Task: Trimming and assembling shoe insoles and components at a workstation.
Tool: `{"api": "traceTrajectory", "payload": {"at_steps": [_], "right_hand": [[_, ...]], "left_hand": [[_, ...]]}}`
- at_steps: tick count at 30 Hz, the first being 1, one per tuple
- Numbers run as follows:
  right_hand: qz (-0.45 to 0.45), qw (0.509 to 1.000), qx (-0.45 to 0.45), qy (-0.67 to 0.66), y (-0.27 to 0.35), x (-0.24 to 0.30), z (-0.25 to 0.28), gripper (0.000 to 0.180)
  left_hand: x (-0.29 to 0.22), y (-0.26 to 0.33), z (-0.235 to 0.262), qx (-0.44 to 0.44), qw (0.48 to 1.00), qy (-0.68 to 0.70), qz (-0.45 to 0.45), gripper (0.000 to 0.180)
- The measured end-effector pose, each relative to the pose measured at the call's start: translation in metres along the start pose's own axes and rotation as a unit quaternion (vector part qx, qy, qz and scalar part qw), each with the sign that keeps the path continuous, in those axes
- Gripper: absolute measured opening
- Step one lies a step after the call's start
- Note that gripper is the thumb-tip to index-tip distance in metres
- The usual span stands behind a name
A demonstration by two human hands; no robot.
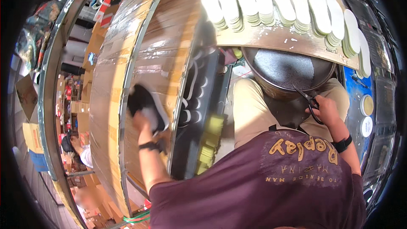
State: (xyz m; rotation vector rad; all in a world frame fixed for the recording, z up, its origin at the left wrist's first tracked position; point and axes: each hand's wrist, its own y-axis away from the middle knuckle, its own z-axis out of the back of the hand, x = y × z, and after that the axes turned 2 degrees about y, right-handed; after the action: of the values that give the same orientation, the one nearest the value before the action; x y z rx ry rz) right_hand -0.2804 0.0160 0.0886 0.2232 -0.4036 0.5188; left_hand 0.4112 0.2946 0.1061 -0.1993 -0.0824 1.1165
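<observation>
Left hand (142, 123) grip holds dark shoe (146, 104) on table (114, 72), center-left of frame; right hand (326, 110) grip closed on scissors (309, 99), center-right. Shoe looks light, soft; best held at the sole.

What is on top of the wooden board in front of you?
Stacks of white insoles sit in a curved row along the wooden board. Whatever lies beneath each stack is covered. A round dark bin sits just below the board's near edge.
</observation>
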Motion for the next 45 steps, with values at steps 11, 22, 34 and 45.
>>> {"api": "traceTrajectory", "payload": {"at_steps": [11, 22, 34, 45], "right_hand": [[-0.092, 0.995, -0.021, 0.034, 0.038, -0.055, -0.007, 0.054], [-0.466, 0.831, -0.279, 0.119, 0.237, -0.190, 0.053, 0.014], [-0.777, 0.614, -0.136, 0.020, 0.568, -0.209, 0.046, 0.052], [-0.613, 0.705, -0.306, 0.183, 0.372, -0.199, 0.088, 0.036]], "left_hand": [[0.250, 0.021, 0.010, -0.038, 0.976, -0.109, -0.184, 0.038], [-0.190, -0.022, -0.045, 0.038, 0.962, 0.052, -0.266, 0.033], [-0.420, 0.147, -0.028, 0.130, 0.810, 0.259, -0.510, 0.021], [-0.408, 0.201, -0.058, 0.195, 0.793, 0.326, -0.475, 0.018]]}}
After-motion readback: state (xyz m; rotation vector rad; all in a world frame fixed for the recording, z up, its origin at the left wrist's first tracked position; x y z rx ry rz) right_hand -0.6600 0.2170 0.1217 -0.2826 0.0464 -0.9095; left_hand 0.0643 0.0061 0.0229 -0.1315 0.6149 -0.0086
